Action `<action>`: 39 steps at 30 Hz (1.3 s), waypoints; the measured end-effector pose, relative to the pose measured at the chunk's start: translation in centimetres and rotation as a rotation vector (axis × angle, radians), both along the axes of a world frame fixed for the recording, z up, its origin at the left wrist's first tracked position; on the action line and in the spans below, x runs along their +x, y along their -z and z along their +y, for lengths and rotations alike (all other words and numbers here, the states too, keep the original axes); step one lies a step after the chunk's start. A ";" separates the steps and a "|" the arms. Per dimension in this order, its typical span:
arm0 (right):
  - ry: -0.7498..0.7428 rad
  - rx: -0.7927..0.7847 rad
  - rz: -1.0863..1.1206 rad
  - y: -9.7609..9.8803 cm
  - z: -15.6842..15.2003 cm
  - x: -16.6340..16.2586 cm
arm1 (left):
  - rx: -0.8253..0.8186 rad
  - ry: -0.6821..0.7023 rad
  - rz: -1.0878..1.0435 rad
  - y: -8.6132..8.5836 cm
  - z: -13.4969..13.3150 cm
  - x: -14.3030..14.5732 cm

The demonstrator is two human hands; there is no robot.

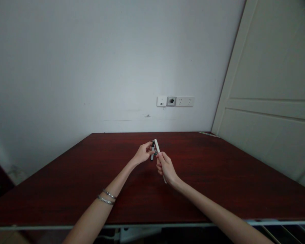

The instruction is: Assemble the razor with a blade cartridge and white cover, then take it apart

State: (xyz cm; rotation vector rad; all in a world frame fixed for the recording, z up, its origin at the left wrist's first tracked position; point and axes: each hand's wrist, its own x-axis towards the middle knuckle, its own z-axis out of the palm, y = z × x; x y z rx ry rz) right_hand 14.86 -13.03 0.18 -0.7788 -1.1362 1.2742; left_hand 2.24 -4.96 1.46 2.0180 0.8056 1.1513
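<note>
Over the far middle of the table, my left hand (142, 153) is closed, its thumb and fingers pinching a short grey bar with black ends (152, 154). The bar looks like a marker or a clamp, but it is too small to tell which. My right hand (167, 166) wraps round a slim white stick (157, 145). The stick leans up and to the left, its rounded top beside the grey bar and its lower end showing below my fist. Small dark parts lie between bar and stick; whether the two are joined I cannot tell.
The dark red wooden table (91, 183) reaches back to a pale wall (91, 61). Wall sockets (184, 101) sit above its back edge. At the right stands a white panelled door (271, 81). A thin strip (208, 134) lies at the far right corner.
</note>
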 end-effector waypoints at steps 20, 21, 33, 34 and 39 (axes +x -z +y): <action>0.014 0.031 0.039 -0.1 0.5 -0.8 | -0.012 0.050 -0.053 -0.3 0.1 -0.1; 0.015 0.018 0.039 0.1 0.2 -0.8 | -0.021 0.043 -0.058 -0.3 0.1 -0.1; 0.010 0.025 0.030 -0.1 0.1 -0.8 | -0.027 0.017 -0.073 -0.5 0.4 -0.2; 0.001 0.022 0.022 0.1 0.0 -0.8 | -0.032 0.006 -0.076 -0.5 0.4 -0.2; 0.036 0.071 0.041 -0.4 0.2 -1.0 | -0.019 0.046 -0.045 -0.4 0.3 -0.2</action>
